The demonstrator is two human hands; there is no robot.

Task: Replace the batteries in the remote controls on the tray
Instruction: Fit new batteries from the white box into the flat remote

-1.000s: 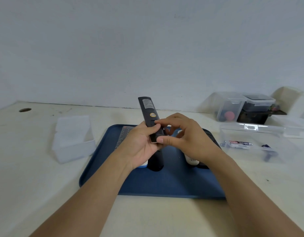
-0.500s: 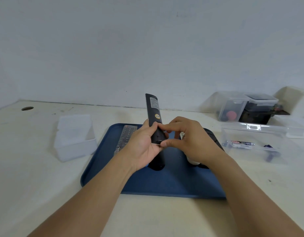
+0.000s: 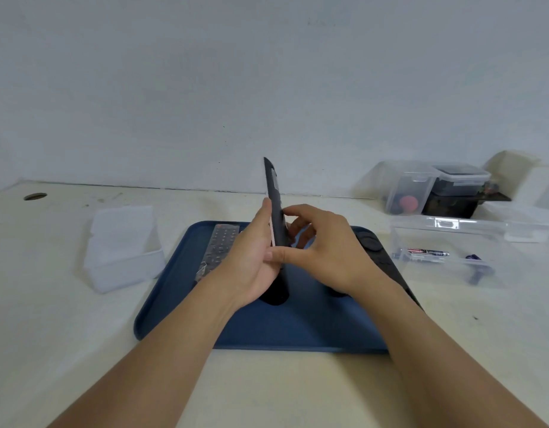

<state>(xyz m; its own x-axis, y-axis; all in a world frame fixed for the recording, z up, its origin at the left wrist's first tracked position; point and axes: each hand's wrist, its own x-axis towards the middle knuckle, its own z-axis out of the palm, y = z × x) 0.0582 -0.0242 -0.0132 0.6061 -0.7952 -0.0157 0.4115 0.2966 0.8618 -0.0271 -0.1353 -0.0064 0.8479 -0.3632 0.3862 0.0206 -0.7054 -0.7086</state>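
1. No text is reading clearly anywhere.
2. The remote, edge-on between both hands, is showing only an illegible label sliver above the grip.
3. Battery print is blurring.

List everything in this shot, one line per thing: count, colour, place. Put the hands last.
held remote: 1, black, upright above the tray, seen edge-on
tray: 1, dark blue, centre of the table
keypad remote: 1, grey, lying at the tray's left rear
dark remote: 1, black, along the tray's right edge, partly hidden
open clear box: 1, transparent, right of the tray
battery: 1 plain to see, black and red, inside the open clear box
frosted box: 1, translucent white, left of the tray
lidded containers: 2, clear, far right by the wall
table: 1, cream
left hand: 1, grips the held remote
right hand: 1, pinches the held remote's lower part
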